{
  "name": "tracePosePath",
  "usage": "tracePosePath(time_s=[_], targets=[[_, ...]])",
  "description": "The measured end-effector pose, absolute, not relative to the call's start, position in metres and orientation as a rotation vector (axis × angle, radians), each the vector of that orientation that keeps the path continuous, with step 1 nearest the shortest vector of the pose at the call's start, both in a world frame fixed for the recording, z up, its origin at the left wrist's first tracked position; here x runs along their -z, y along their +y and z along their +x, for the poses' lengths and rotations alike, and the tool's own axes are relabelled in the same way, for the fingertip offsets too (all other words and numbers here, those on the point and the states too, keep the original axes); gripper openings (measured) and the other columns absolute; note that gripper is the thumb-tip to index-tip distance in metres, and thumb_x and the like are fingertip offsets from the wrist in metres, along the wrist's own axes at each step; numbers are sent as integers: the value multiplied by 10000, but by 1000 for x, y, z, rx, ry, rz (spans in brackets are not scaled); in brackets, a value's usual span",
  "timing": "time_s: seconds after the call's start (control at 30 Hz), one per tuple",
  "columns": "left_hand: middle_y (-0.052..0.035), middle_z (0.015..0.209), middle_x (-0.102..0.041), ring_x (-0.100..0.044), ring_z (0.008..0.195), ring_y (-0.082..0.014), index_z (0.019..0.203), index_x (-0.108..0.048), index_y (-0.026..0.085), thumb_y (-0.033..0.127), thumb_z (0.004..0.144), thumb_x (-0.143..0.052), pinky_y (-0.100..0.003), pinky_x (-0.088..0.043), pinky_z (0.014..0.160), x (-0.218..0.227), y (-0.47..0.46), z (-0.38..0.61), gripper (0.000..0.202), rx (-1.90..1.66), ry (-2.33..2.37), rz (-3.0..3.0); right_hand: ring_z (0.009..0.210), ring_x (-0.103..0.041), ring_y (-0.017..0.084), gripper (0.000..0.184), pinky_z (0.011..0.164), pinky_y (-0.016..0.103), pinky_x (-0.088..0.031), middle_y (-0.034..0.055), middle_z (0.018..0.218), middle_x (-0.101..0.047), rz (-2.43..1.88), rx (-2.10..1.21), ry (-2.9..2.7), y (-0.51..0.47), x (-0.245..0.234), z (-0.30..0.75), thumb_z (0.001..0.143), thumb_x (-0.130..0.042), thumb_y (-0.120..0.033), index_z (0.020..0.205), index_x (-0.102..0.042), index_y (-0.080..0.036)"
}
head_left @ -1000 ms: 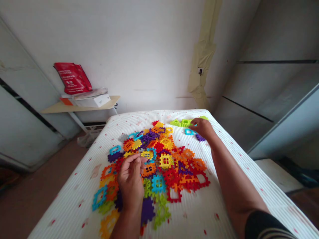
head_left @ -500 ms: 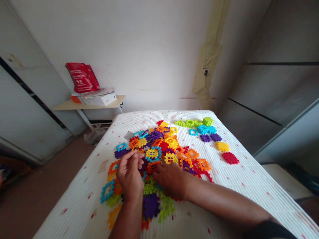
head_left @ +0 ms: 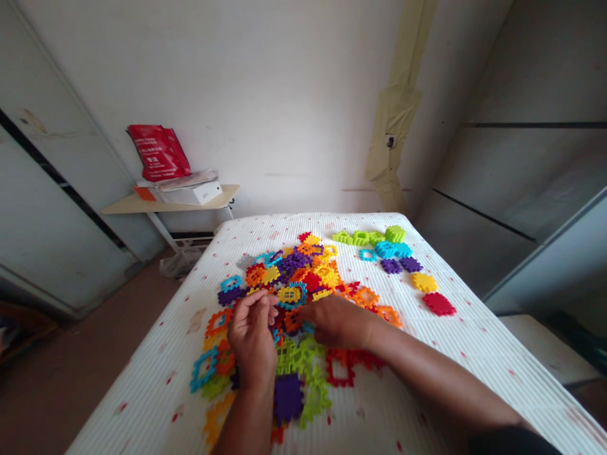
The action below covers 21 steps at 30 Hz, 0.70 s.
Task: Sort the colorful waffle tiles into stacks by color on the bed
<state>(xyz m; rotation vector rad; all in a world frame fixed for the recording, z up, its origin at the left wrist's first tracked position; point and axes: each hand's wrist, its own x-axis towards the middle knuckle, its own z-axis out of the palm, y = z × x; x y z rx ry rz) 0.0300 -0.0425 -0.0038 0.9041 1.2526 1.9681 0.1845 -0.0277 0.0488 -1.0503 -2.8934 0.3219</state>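
Note:
A heap of interlocking plastic puzzle blocks in several colours lies on the white bed cover (head_left: pixel 156 392). Over the heap's left part is my left hand (head_left: pixel 253 335), its fingers curled in toward the thumb; anything between them is hidden. My right hand (head_left: pixel 336 321) reaches in from the right, back of the hand up. Its curled fingers are at the heap, near an orange window block (head_left: pixel 291 320); their tips are partly hidden. Just beyond both hands lies a yellow window block (head_left: pixel 289 295) with a blue frame block. Nearer me are a purple block (head_left: pixel 288 398) and a red frame block (head_left: pixel 340 368).
To the right, blocks lie grouped by colour: green blocks (head_left: pixel 360 237), blue blocks (head_left: pixel 385 249), purple blocks (head_left: pixel 391 266), a yellow block (head_left: pixel 423 282) and a red block (head_left: pixel 439 304). A small table (head_left: pixel 123 206) holding a red bag (head_left: pixel 156 153) stands by the wall.
My right hand has moved slightly up and right across the heap, uncovering green blocks and the red frame block. My left hand has shifted only slightly.

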Motion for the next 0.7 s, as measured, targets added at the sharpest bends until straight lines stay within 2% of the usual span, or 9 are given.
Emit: tracePosePath(time_s=[0.17, 0.3, 0.37, 0.47, 0.57, 0.63, 0.7], targets=[[-16, 730, -655, -548, 578, -93, 909, -629, 165, 335, 751, -634, -203, -442, 550, 7, -42, 30, 232, -1884, 1282, 977, 600, -492, 78, 183, 542, 195, -354, -34, 709, -569, -1077, -810, -2271, 1, -40, 202, 720, -608, -134, 892, -567, -183], [-54, 820, -680, -623, 714, -150, 933, -647, 160, 384, 700, -673, -240, -486, 619, 9, -42, 33, 324, -1730, 1311, 1018, 544, -502, 73, 318, 505, 209, -412, -58, 707, -530, -986, -1333, -1715, 13, -31, 201, 656, -702, -261, 881, -485, -204], [-61, 859, -684, -637, 757, -167, 936, -652, 161, 396, 683, -685, -252, -496, 644, 9, -43, 36, 347, -1672, 1296, 1049, 525, -524, 75, 398, 496, 223, -443, -57, 735, -537, -922, -1487, -1567, 12, -31, 196, 606, -746, -311, 871, -464, -212], [-50, 860, -682, -636, 734, -158, 966, -645, 169, 393, 676, -693, -252, -497, 649, 8, -43, 37, 369, -1641, 1267, 1076, 524, -544, 75, 441, 493, 227, -458, -51, 774, -549, -879, -1506, -1486, 7, -31, 189, 576, -771, -341, 853, -452, -213], [-46, 856, -679, -624, 703, -141, 983, -637, 167, 373, 675, -699, -239, -489, 628, 8, -43, 37, 375, -1651, 1243, 1058, 533, -532, 72, 400, 488, 216, -443, -51, 765, -544, -867, -1464, -1538, 1, -27, 183, 618, -743, -349, 848, -447, -212], [-43, 843, -674, -609, 682, -129, 975, -641, 161, 359, 676, -701, -227, -478, 611, 10, -42, 35, 364, -1668, 1241, 1042, 551, -514, 75, 333, 496, 210, -427, -52, 735, -535, -899, -1341, -1664, -2, -24, 182, 661, -710, -324, 859, -469, -208], [-29, 808, -666, -581, 640, -110, 964, -645, 160, 351, 680, -699, -212, -459, 583, 12, -41, 34, 347, -1698, 1246, 1010, 615, -520, 93, 278, 546, 221, -435, -34, 757, -547, -987, -1085, -1826, -4, -24, 182, 682, -692, -281, 881, -515, -201]])
